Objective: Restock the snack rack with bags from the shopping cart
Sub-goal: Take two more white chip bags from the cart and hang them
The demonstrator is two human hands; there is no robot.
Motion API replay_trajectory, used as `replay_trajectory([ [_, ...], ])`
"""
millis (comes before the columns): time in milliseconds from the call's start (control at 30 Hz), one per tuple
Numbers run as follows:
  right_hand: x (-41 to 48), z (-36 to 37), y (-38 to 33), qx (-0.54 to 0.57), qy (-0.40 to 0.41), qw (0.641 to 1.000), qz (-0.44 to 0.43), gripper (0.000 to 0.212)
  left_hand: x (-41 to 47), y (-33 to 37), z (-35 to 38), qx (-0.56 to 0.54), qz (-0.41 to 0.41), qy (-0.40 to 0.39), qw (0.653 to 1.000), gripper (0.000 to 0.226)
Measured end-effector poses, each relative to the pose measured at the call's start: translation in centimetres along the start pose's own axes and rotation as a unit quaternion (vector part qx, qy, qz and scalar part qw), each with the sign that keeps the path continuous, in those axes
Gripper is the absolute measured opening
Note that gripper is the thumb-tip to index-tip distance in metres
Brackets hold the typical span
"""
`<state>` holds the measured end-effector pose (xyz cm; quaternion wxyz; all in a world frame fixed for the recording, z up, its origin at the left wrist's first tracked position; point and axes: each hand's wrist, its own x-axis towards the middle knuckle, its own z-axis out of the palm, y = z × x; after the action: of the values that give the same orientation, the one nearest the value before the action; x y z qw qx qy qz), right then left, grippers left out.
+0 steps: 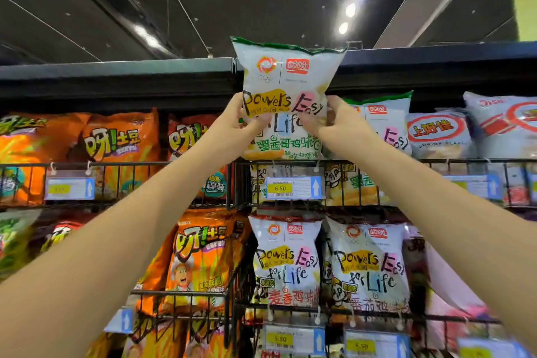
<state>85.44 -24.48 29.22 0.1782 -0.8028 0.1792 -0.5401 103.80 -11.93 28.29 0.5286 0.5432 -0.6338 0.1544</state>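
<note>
The left hand (239, 122) and the right hand (341, 125) are both raised, and together they hold one white plastic snack bag with a green top edge (286, 78). Each hand is closed on a side edge of the bag at about its middle height. The thumb lies on the printed front and the other fingers go round the edge to the back. The left hand has the left edge and the right hand has the right edge.

The bag stands upright between the two hands with its front to the camera. Its upper half rises above them, in front of the dark top board (116, 73) of the black wire rack (406, 160). Its lower edge is just at the front rail of the top basket; I cannot tell if it touches the rail.

In this basket, just behind the right hand, stands a second white bag of the same kind (386, 122). Orange snack bags (116, 142) fill the basket to the left, and white bags with a red oval (438, 134) stand to the right. A price label with a yellow field (293, 187) hangs on the rail under the held bag.
</note>
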Motion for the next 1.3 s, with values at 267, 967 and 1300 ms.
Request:
replay_trajectory([
  [267,0.4,0.6,0.4,-0.104,-0.004,0.994,0.037,0.051,1.6,-0.2,1.5,0.092,-0.033,-0.045,0.994,0.054],
  [967,0.8,1.5,0.6,-0.286,-0.152,0.940,0.104,0.053,2.2,-2.2,1.5,0.221,-0.146,-0.163,0.950,0.085],
  [1300,-0.7,0.1,-2.9,-0.439,-0.284,0.849,0.076,0.046,2.4,-1.3,1.6,0.238,-0.199,-0.187,0.932,0.085],
])
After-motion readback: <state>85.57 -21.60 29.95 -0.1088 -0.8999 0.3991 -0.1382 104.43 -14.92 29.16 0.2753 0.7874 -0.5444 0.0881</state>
